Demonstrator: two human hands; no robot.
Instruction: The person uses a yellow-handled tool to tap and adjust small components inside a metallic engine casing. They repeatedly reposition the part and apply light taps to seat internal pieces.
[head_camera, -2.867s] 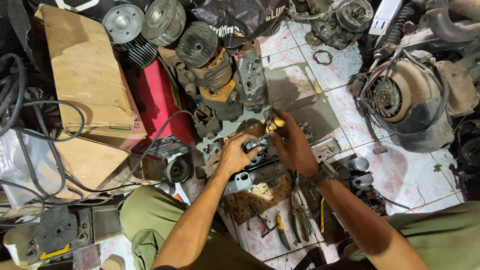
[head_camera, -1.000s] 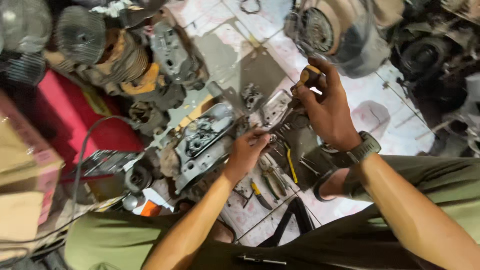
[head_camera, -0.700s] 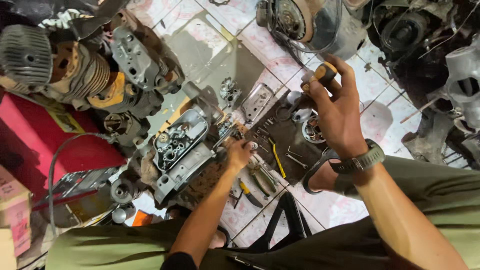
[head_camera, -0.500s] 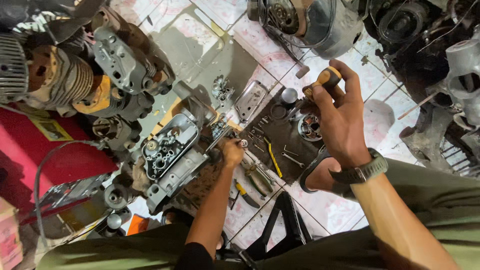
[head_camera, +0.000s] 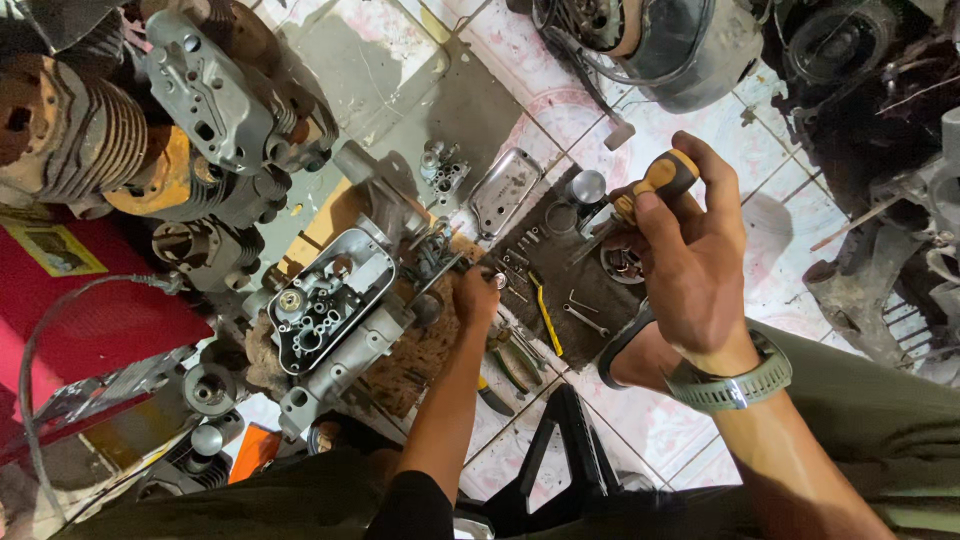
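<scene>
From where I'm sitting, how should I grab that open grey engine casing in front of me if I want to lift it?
Probably grip the open grey engine casing by its two long outer walls, coming from above. Its open face points up and is crowded with small gears and posts, so fingers don't belong inside. The left hand already works at its right end; the right hand holds an orange-handled screwdriver, so put that down first.

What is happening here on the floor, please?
A person sits on a tiled floor among engine parts. The right hand holds a screwdriver with an orange and black handle, raised above a dark mat with small screws and tools. The left hand reaches down to small parts beside an open grey metal engine casing. Pliers lie near that wrist.
</scene>
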